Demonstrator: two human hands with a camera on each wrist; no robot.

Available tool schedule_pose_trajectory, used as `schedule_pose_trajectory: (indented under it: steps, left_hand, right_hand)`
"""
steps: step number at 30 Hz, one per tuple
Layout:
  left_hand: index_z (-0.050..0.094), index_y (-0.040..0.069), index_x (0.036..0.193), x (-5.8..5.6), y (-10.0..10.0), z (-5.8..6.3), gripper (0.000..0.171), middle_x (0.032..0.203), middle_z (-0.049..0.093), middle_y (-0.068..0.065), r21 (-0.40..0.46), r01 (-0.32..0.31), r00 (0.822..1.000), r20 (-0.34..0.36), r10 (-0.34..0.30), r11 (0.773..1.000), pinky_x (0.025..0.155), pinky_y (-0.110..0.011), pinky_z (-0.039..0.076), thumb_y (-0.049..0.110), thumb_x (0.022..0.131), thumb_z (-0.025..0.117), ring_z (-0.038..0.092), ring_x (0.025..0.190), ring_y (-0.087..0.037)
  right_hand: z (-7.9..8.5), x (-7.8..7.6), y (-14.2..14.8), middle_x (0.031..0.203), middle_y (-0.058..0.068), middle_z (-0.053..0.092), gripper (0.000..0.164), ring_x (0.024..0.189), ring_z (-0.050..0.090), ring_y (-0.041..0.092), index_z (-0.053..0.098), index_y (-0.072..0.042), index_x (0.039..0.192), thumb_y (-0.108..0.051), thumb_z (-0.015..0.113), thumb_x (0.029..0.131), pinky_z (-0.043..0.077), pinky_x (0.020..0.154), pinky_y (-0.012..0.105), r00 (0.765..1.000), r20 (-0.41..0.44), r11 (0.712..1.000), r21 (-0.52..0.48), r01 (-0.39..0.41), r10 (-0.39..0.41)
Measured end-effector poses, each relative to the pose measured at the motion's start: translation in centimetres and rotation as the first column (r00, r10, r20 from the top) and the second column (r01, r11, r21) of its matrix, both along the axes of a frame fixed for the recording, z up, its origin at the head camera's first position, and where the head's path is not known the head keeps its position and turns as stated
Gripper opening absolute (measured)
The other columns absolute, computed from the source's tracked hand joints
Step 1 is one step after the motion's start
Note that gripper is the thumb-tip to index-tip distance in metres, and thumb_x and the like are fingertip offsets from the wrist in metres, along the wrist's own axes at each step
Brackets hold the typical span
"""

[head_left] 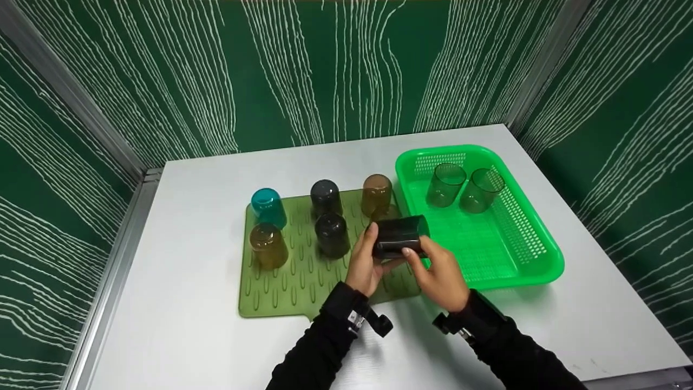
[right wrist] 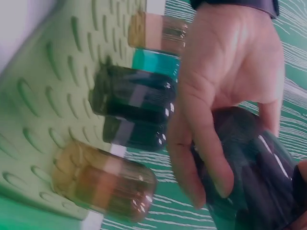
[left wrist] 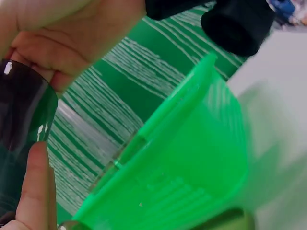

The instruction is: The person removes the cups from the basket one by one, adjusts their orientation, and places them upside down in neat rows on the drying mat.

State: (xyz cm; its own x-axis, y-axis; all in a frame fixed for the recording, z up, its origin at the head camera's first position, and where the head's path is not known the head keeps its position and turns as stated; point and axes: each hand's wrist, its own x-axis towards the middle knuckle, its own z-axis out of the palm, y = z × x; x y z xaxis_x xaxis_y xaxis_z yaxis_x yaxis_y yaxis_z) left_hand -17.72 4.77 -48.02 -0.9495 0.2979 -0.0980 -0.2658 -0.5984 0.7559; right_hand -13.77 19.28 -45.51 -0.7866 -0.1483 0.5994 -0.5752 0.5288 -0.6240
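A dark, see-through drinking glass [head_left: 399, 234] lies sideways in the air between the two hands, above the right part of the olive drying mat [head_left: 281, 307]. The left hand [head_left: 365, 266] grips its left end, thumb on the near side. At the other end, by the rim, the right hand [head_left: 445, 275] holds it with thumb and fingers. In the right wrist view the dark glass [right wrist: 254, 177] fills the lower right, fingers curved about it. Upside down on the mat stand a teal glass [head_left: 268, 207], an amber glass [head_left: 269, 248], two dark glasses [head_left: 332, 235] and a brown glass [head_left: 377, 194].
A green plastic basket [head_left: 548, 265] stands right of the mat, its left side close against it. Two greenish glasses [head_left: 446, 187] stand mouth up inside, toward its back. The white table [head_left: 178, 260] is bounded by green, white-streaked walls [head_left: 325, 70].
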Motion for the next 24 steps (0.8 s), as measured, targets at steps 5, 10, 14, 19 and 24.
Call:
schedule_pose_trajectory:
  steps: [5, 10, 14, 19, 24]
  left_hand:
    - [0.041, 0.002, 0.138, 0.2, -1.4, -0.2, 0.046, 0.111, 0.061, -0.013, -0.108, -0.047, 0.999, -0.025, 0.045, 0.993, 0.086, -0.043, 0.059, 0.034, 0.105, 0.039, 0.068, 0.092, -0.021]
    - [0.038, 0.002, 0.142, 0.1, -3.0, 0.0, 0.046, 0.116, 0.056, -0.018, -0.277, -0.087, 0.993, -0.104, 0.06, 0.957, 0.084, -0.044, 0.059, 0.03, 0.105, 0.042, 0.067, 0.092, -0.02]
    - [0.039, 0.004, 0.141, 0.1, -4.5, 0.3, 0.045, 0.121, 0.053, -0.021, -0.427, -0.136, 0.983, -0.173, 0.067, 0.894, 0.08, -0.04, 0.06, 0.028, 0.104, 0.047, 0.065, 0.091, -0.019]
    - [0.035, 0.006, 0.143, 0.3, -6.3, 0.6, 0.046, 0.121, 0.051, -0.023, -0.552, -0.14, 0.971, -0.239, 0.005, 0.822, 0.08, -0.04, 0.06, 0.028, 0.105, 0.047, 0.066, 0.091, -0.022]
    - [0.036, 0.004, 0.144, 0.4, -7.9, 1.0, 0.054, 0.123, 0.054, -0.023, -0.695, -0.191, 0.949, -0.311, -0.051, 0.693, 0.084, -0.036, 0.053, 0.036, 0.103, 0.05, 0.062, 0.098, -0.024]
  right_hand:
    - [-1.0, 0.1, -0.6, 0.104, 0.014, 0.072, 0.021, 0.089, 0.066, 0.014, 0.064, 0.003, 0.111, 0.002, 0.065, 0.09, 0.053, 0.071, 0.032, 0.999, 0.046, 1.0, 0.015, -0.026, 0.025]
    - [-1.8, -0.1, -1.0, 0.108, 0.014, 0.071, 0.027, 0.098, 0.069, 0.024, 0.065, 0.003, 0.116, -0.001, 0.068, 0.09, 0.055, 0.078, 0.039, 0.996, 0.091, 0.999, 0.031, -0.024, 0.021]
    - [-2.3, -0.3, -1.3, 0.109, 0.013, 0.071, 0.027, 0.103, 0.068, 0.029, 0.065, 0.001, 0.115, -0.006, 0.07, 0.089, 0.055, 0.085, 0.044, 0.99, 0.135, 0.997, 0.058, -0.044, 0.036]
    - [-2.8, -0.5, -1.5, 0.109, 0.011, 0.07, 0.026, 0.106, 0.067, 0.028, 0.064, -0.003, 0.115, -0.014, 0.069, 0.091, 0.054, 0.088, 0.045, 0.979, 0.198, 0.986, 0.146, -0.083, 0.053]
    - [-3.1, -0.5, -1.7, 0.103, 0.007, 0.068, 0.026, 0.097, 0.066, 0.023, 0.062, -0.008, 0.111, -0.02, 0.072, 0.09, 0.054, 0.083, 0.042, 0.973, 0.226, 0.965, 0.242, -0.101, 0.045]
